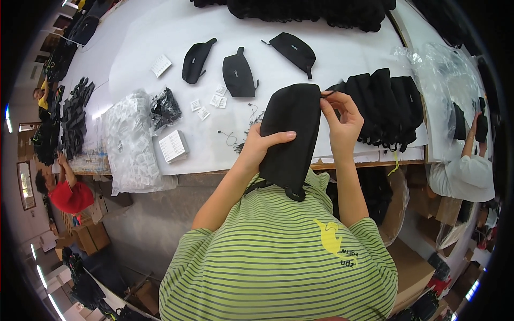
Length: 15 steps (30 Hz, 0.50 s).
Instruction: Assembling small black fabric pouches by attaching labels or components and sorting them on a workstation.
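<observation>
Both hands' fingers (278, 138) around black pouch (292, 128)

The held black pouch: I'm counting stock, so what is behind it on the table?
Behind the black pouch, a row of stacked black pouches shows to its right, on white table paper. Whatever lies directly behind it is covered.

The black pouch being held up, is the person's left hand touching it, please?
Touching: the head view shows the left hand gripping the black pouch, thumb lying across its front.
</observation>
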{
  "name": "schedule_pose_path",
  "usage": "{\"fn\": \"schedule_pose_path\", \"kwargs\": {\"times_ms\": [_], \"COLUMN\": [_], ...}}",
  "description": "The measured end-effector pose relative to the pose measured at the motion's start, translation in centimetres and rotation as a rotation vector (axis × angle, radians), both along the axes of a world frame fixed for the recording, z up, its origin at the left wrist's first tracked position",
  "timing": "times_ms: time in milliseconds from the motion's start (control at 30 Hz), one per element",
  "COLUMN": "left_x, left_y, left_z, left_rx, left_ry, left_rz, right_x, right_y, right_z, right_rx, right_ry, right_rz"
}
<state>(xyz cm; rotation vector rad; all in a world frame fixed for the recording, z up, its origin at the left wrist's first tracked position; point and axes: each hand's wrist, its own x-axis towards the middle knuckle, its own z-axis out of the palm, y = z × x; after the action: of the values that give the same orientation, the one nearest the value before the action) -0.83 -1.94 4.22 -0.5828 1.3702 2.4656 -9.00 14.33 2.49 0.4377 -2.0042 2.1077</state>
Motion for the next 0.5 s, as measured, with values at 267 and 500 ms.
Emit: {"fn": "schedule_pose_path", "kwargs": {"times_ms": [267,500], "left_x": [-0.8,-0.9], "left_y": [-0.4,-0.3], "left_z": [-1.2,-1.6], "left_rx": [0.209,0.147], "left_ry": [-0.096,-0.034], "left_rz": [0.113,0.108], "right_x": [1.9,3.7], "right_y": [-0.2,0.4], "right_z": [1.5,2.4], "right_rx": [0.312,0.260], "right_ry": [0.125,0.019], "right_rz": [0.057,0.149]}}
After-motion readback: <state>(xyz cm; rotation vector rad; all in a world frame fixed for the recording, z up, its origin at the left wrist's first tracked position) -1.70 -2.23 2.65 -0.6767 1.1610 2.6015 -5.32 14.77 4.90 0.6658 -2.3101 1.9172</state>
